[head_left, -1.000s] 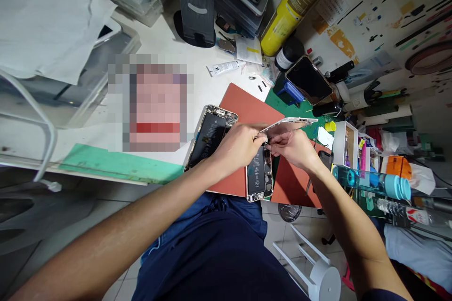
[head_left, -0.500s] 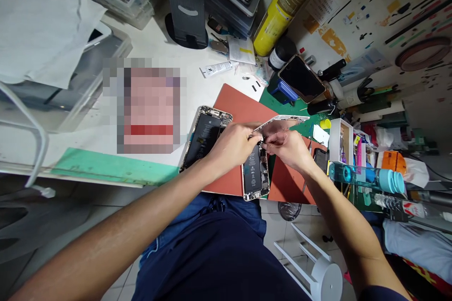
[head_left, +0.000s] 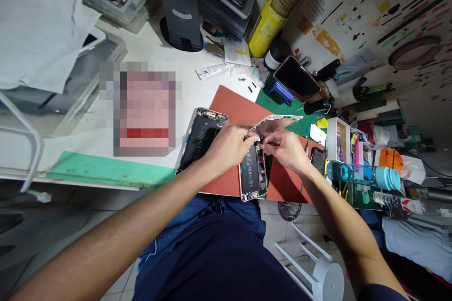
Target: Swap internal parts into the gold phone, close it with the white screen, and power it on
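Note:
An opened phone (head_left: pixel 252 174) lies on a red mat (head_left: pixel 233 108) at the table's near edge, its battery and boards showing. Its screen panel (head_left: pixel 273 123) is lifted and tilted up from the top end. My left hand (head_left: pixel 229 143) and my right hand (head_left: pixel 286 148) meet at the phone's upper end, both with fingers pinched close together at the small connectors under the raised panel. What the fingertips grip is too small to make out. A second opened phone (head_left: pixel 199 138) lies to the left of my left hand.
A yellow spray can (head_left: pixel 277 7), a dark bottle (head_left: pixel 275 54), a phone on a blue stand (head_left: pixel 296 80) and a black stand (head_left: pixel 180 14) sit at the back. A teal bottle (head_left: pixel 363 176) and small boxes crowd the right. A green mat (head_left: pixel 106 169) edges the table's left front.
The view has drifted a little, so everything sits slightly further left. Both hands stay pinched at the top of the opened phone with the panel raised.

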`<state>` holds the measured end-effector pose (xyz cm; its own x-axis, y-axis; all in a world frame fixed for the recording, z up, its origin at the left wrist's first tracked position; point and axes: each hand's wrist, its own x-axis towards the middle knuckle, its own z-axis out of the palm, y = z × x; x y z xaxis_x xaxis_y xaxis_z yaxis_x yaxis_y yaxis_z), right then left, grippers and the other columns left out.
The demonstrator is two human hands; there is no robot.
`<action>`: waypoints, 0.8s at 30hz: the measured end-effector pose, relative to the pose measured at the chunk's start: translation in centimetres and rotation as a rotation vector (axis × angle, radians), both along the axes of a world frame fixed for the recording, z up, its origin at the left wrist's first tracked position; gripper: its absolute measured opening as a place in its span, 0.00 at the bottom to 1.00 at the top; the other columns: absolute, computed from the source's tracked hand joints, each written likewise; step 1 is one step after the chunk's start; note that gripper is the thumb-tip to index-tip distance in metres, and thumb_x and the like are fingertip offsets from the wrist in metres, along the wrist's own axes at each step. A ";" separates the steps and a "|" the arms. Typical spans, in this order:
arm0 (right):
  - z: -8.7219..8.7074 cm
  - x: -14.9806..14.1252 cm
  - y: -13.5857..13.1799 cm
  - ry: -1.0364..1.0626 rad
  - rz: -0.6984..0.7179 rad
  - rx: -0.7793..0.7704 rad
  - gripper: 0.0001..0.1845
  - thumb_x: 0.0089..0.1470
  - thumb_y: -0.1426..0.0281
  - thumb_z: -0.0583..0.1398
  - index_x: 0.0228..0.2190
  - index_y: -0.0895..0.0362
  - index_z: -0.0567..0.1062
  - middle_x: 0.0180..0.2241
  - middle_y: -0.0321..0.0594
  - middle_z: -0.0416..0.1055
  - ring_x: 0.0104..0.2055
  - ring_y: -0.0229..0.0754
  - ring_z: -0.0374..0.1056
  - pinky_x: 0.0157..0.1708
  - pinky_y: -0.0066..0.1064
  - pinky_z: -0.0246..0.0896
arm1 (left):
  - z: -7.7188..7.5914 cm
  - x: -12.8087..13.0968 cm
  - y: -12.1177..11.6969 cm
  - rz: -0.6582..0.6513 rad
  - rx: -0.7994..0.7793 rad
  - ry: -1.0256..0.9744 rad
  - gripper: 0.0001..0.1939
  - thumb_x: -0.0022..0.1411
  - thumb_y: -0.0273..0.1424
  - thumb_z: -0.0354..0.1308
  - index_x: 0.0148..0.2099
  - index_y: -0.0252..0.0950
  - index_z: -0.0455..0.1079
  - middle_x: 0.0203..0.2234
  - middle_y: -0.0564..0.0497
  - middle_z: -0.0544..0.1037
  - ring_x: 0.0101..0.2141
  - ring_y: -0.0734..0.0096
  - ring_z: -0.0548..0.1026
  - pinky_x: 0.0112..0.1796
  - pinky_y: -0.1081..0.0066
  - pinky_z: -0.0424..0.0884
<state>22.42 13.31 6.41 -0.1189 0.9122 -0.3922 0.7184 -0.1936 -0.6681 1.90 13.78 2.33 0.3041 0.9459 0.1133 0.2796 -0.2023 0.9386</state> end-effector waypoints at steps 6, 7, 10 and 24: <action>-0.3 0.1 0.0 0.016 -0.006 -0.007 0.07 0.51 0.64 0.66 0.27 0.54 0.80 0.26 0.37 0.77 0.30 0.43 0.74 0.35 0.35 0.70 | 0.0 0.0 0.0 0.004 -0.007 0.005 0.13 0.67 0.30 0.57 0.30 0.37 0.77 0.24 0.53 0.79 0.26 0.72 0.67 0.32 0.68 0.63; -0.3 0.1 0.0 0.012 -0.008 -0.005 0.06 0.51 0.65 0.66 0.27 0.54 0.80 0.26 0.37 0.77 0.30 0.43 0.74 0.35 0.35 0.70 | 0.0 0.0 0.0 0.004 -0.010 0.006 0.13 0.67 0.30 0.57 0.30 0.37 0.77 0.23 0.54 0.78 0.26 0.72 0.67 0.31 0.68 0.63; -0.2 0.0 0.0 0.004 -0.017 0.000 0.05 0.50 0.66 0.66 0.27 0.54 0.80 0.26 0.37 0.77 0.30 0.43 0.74 0.34 0.35 0.70 | 0.0 0.0 0.0 0.004 -0.013 0.010 0.14 0.68 0.30 0.57 0.29 0.37 0.77 0.23 0.54 0.77 0.25 0.72 0.65 0.30 0.68 0.61; -0.2 -0.2 -0.1 0.012 -0.035 0.014 0.03 0.50 0.68 0.66 0.27 0.55 0.80 0.26 0.36 0.77 0.29 0.41 0.71 0.33 0.33 0.65 | -0.2 0.0 0.0 0.010 -0.021 -0.001 0.12 0.67 0.29 0.58 0.30 0.36 0.77 0.24 0.54 0.79 0.26 0.72 0.68 0.31 0.68 0.61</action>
